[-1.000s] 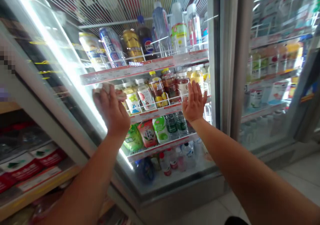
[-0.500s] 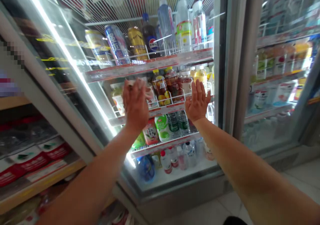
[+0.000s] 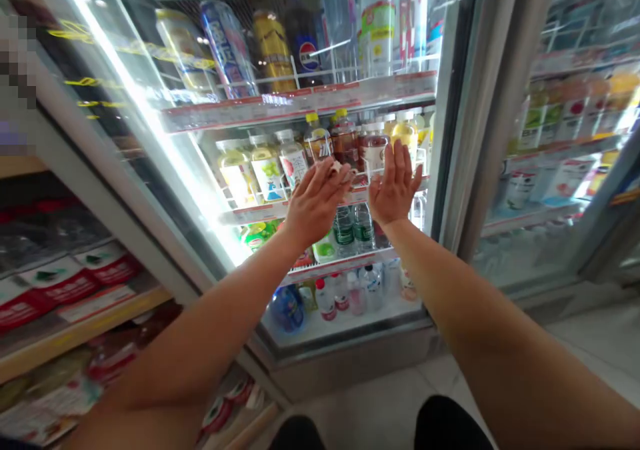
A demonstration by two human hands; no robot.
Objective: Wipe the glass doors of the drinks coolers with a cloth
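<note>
A glass fridge door (image 3: 350, 338) fills the middle of the head view, with lit shelves of drinks behind it. My left hand (image 3: 320, 200) presses against the glass over the middle shelves, fingers pointing up and right. A pale crumpled cloth (image 3: 339, 168) shows at its fingertips; most of it is hidden under the palm. To the right, my right hand (image 3: 396, 187) lies flat on the glass with fingers up and thumb apart, holding nothing. Behind the glass near the hands stand a yellow-capped bottle (image 3: 319, 137) and a pale yellow bottle (image 3: 404, 133).
A metal door frame (image 3: 493, 103) stands on the right, with another glass-fronted fridge (image 3: 555, 143) beyond. At the left, a shelf (image 3: 80, 330) carries red and white packs (image 3: 65, 287). Tiled floor (image 3: 370, 397) shows below, with my dark-clad knees at the bottom edge.
My left hand has moved right across the glass with the cloth, uncovering bottles on the left and coming closer to my right hand. My right hand keeps its flat pose; the view has tilted down.
</note>
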